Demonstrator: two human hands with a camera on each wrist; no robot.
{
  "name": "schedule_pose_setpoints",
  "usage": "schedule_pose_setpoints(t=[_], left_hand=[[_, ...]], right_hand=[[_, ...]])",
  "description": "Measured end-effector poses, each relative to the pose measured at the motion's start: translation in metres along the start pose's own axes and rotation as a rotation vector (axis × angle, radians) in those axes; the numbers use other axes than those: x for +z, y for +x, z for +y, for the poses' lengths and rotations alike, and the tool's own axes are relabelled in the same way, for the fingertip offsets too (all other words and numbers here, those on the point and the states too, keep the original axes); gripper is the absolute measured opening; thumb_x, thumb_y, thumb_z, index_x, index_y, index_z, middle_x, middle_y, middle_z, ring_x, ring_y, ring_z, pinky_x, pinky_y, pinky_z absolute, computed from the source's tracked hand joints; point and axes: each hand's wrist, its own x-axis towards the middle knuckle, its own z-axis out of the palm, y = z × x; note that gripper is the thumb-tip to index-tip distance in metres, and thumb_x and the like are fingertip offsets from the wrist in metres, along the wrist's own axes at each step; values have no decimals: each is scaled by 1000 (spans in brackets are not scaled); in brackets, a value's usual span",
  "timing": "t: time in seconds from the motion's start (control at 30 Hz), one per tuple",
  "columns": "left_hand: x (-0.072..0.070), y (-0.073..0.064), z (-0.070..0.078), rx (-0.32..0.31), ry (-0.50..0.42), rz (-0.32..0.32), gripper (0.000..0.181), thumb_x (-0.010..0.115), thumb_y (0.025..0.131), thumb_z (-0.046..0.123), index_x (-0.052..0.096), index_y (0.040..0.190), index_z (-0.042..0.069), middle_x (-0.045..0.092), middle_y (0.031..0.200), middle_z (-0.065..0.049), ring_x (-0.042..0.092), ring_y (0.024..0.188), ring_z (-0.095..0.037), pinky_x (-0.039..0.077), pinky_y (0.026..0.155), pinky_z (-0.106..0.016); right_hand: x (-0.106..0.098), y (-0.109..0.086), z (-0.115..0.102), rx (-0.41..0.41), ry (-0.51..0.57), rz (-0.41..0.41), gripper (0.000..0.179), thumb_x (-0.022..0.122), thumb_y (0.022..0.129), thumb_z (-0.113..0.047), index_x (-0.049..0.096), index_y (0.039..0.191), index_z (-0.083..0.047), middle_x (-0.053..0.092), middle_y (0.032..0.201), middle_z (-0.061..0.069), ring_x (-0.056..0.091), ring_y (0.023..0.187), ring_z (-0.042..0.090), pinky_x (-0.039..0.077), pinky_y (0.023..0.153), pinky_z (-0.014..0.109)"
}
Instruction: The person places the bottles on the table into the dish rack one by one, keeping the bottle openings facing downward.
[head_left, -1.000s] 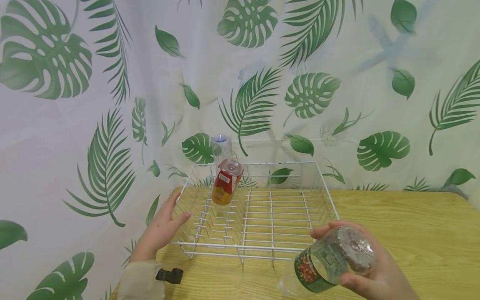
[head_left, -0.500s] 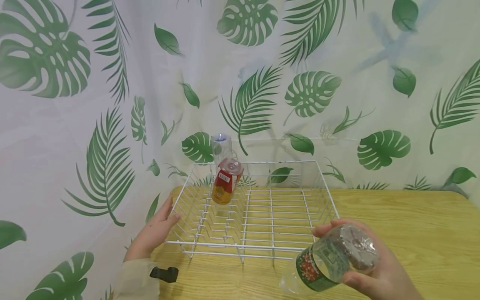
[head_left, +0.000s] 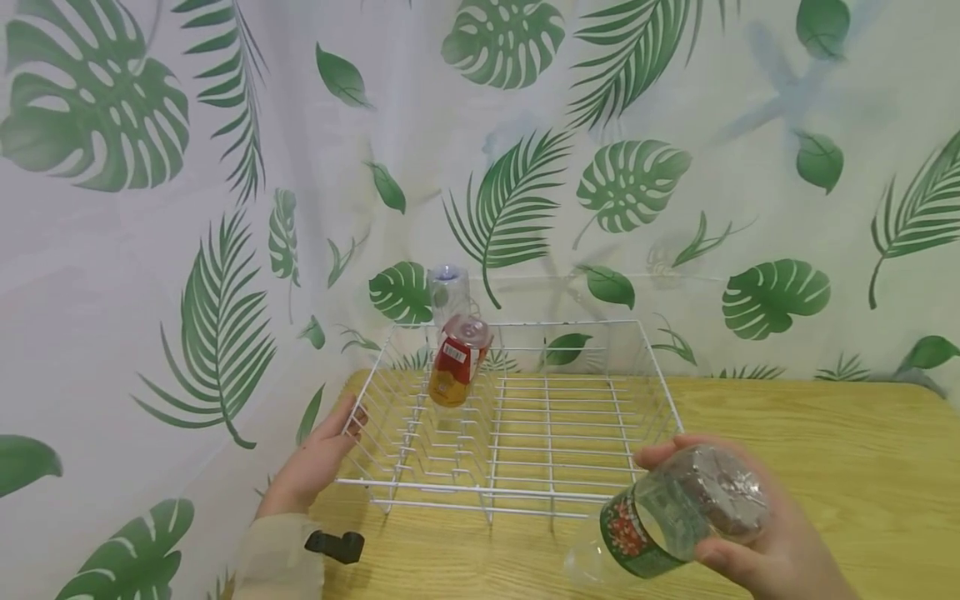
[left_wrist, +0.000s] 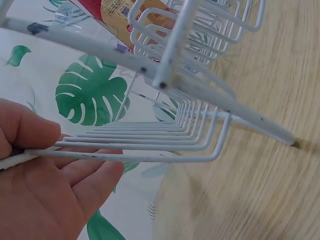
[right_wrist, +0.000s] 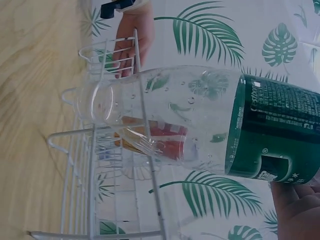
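Observation:
A white wire dish rack (head_left: 551,492) stands on the wooden table. My left hand (head_left: 318,462) holds its left side; in the left wrist view the thumb (left_wrist: 35,131) lies over the rim wire and the fingers are behind the side wires. My right hand (head_left: 780,533) grips a clear plastic bottle (head_left: 678,512) with a green label around its base end. The bottle is tilted, base up and neck down, over the front right corner of the rack. A red and gold can (head_left: 453,375) stands in the rack's back left part, with a clear bottle (head_left: 447,292) behind it.
The wooden table (head_left: 847,467) extends to the right of the rack. A white curtain (head_left: 660,92) with green leaf prints hangs behind and to the left. A black strap (head_left: 335,546) sticks out at my left sleeve.
My left hand first shifts left along the rack's side, its thumb drawing back from over the rack, then closes on the rim. The right hand and bottle stay almost still.

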Motion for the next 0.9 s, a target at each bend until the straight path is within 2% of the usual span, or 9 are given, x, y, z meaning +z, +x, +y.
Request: schedule_pose_setpoints(t=[0.2, 0.4, 0.47, 0.6, 0.67, 0.77, 0.9], left_hand=[[3, -1, 0, -1, -24, 6, 64, 34, 107, 4, 2, 162, 3, 22, 161, -28, 22, 148, -42, 18, 119, -57], [2, 1, -1, -17, -28, 13, 64, 32, 106, 4, 2, 163, 4, 22, 162, -26, 22, 149, -41, 17, 120, -56], [2, 1, 0, -16, -19, 20, 64, 33, 106, 4, 3, 163, 4, 23, 162, -27, 23, 149, -41, 17, 119, -56], [1, 2, 1, -17, -9, 31, 64, 32, 105, 3, 5, 163, 4, 24, 161, -28, 25, 148, -41, 18, 119, -57], [1, 2, 1, -20, -8, 32, 64, 32, 105, 3, 5, 163, 4, 24, 161, -27, 26, 147, -41, 19, 119, -57], [1, 3, -1, -19, -14, 28, 64, 31, 105, 2, 5, 163, 5, 24, 161, -26, 27, 147, -41, 19, 119, -56], [2, 3, -2, -15, -16, 20, 64, 31, 105, 2, 4, 163, 6, 23, 162, -26, 27, 147, -41, 20, 119, -55]], right_hand=[[-2, 15, -12, 29, 63, 56, 63, 58, 100, 3, 22, 151, 12, 44, 149, 27, 48, 136, 33, 52, 98, 39], [2, 57, -14, -131, 135, 83, 60, 63, 99, -2, 32, 147, 14, 50, 142, 31, 48, 134, 37, 46, 105, 36], [5, 70, -11, -147, 128, 98, 60, 65, 99, -4, 33, 146, 14, 50, 140, 31, 48, 134, 38, 45, 106, 36], [12, 91, -1, -84, 68, 133, 63, 65, 99, -9, 31, 149, 9, 49, 141, 31, 47, 134, 38, 46, 106, 37], [16, 100, 4, -17, 24, 157, 64, 66, 99, -14, 31, 150, 4, 50, 143, 29, 48, 134, 37, 47, 104, 36], [22, 113, 15, 77, -30, 204, 62, 67, 98, -23, 35, 149, -5, 51, 143, 25, 49, 133, 35, 48, 103, 37], [30, 127, 33, 149, -65, 249, 58, 67, 98, -30, 40, 145, -11, 49, 145, 23, 46, 136, 33, 45, 105, 36]])
